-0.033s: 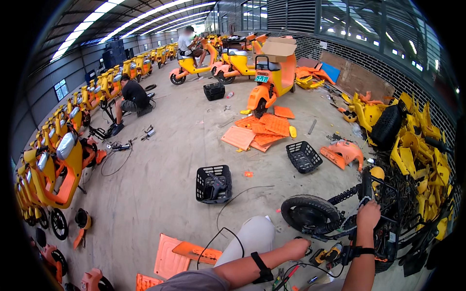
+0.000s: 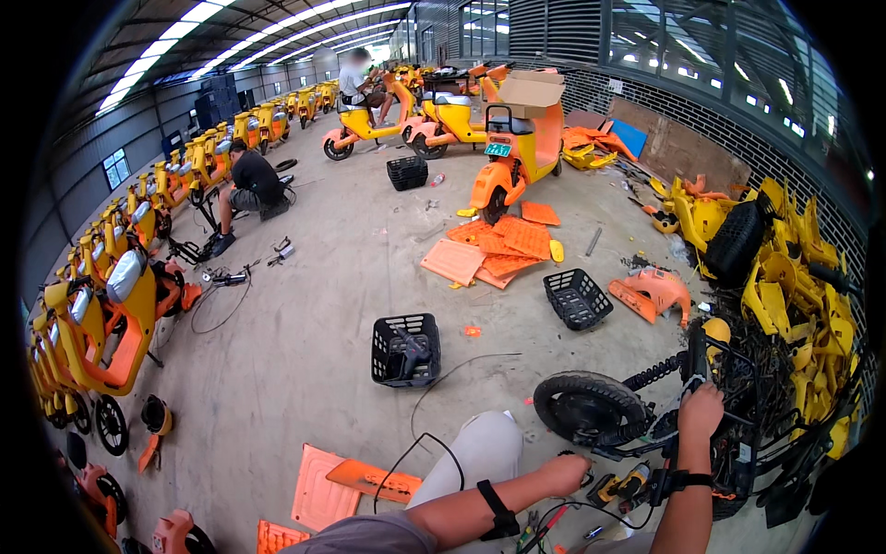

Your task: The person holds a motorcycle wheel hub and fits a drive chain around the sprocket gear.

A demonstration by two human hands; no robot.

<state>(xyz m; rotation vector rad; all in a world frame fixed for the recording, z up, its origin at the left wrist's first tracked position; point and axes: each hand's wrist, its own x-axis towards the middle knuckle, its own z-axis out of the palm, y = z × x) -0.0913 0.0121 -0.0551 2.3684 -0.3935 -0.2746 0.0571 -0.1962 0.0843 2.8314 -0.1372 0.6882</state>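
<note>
Stripped scooter frame (image 2: pixel 694 360) is on concrete floor (image 2: pixel 323 231), fwd & R of L hand (image 2: pixel 563 474); R hand (image 2: pixel 701 413) is nearer, in contact w/ it. Long axis runs approx. L–R; wheel (image 2: pixel 589 406) at L end.

R hand: fingers bent against frame; underside hidden, can't tell if gripping. L hand: fingers curled, apart from wheel; can't tell if holding anything.

Mat'ls: frame, blk tubular; wheel, round, treaded rubber; shock spring (image 2: pixel 653 371), coiled, blk. Yel./blk power drill (image 2: pixel 635 480) just R of L hand.

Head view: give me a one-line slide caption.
Right hand at a black frame, left hand near its wheel, with orange panels scattered on the workshop floor.
</note>
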